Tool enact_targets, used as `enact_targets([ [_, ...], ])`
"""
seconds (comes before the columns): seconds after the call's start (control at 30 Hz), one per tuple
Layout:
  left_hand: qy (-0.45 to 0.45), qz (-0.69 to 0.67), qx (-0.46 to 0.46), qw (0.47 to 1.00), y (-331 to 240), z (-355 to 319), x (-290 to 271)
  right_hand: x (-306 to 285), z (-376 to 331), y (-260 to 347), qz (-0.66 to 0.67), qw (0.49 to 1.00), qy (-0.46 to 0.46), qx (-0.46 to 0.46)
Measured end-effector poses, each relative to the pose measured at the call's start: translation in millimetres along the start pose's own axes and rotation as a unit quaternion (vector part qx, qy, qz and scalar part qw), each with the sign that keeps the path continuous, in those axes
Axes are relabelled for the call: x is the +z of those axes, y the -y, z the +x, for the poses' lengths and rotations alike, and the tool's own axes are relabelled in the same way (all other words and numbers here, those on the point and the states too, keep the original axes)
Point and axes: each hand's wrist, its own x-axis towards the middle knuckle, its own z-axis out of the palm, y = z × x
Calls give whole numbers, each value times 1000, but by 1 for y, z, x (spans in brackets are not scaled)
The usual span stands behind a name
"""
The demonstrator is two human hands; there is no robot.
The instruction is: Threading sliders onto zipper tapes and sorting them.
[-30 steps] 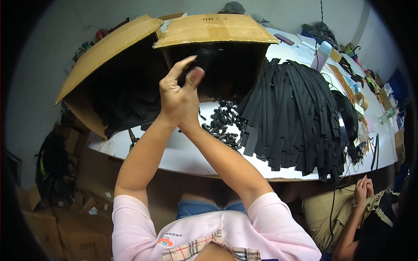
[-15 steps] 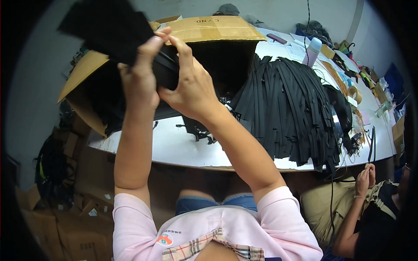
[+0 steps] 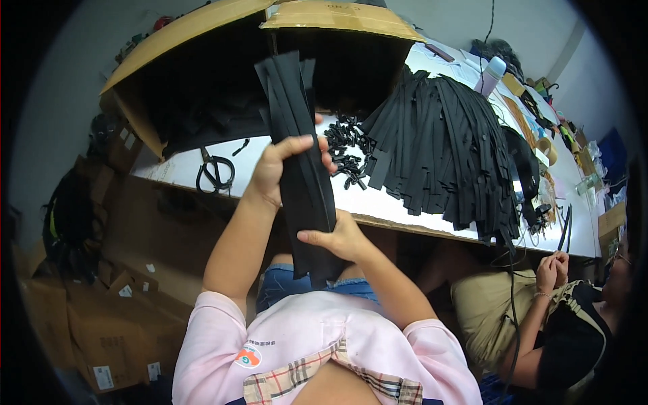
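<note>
A thick bundle of flat black straps (image 3: 302, 172) stands lengthwise in front of me, its lower end over my lap. My left hand (image 3: 283, 158) is wrapped round its middle, thumb across the front and fingertips showing on the far side. Lower down, my right hand (image 3: 337, 237) grips the bundle from the right, thumb on the front, its other fingers hidden behind. Beyond the bundle, small black clip-like pieces (image 3: 347, 152) lie in a loose heap on the white table (image 3: 182, 162). Black-handled scissors (image 3: 215, 172) rest at the table's near edge, left of my left hand.
A big open cardboard box (image 3: 337, 17) with black material inside stands at the back left. To the right, a large pile of black straps (image 3: 439, 155) drapes over the table. A bottle (image 3: 490, 75) stands behind it. Another person (image 3: 557, 317) sits at the right, hands together.
Both hands have brought the strap bundle down from beside the box to in front of my body, now upright. The scissors and the small black pieces have come into sight.
</note>
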Motion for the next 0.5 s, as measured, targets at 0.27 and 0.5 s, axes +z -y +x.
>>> enact_targets([
  [0.27,-29,215,-131,967,47,-49,-24,-27,-18,-14,85,990,-65,-94],
  [0.5,36,122,-293,948,89,-69,-21,-57,13,10,25,936,-259,-238],
])
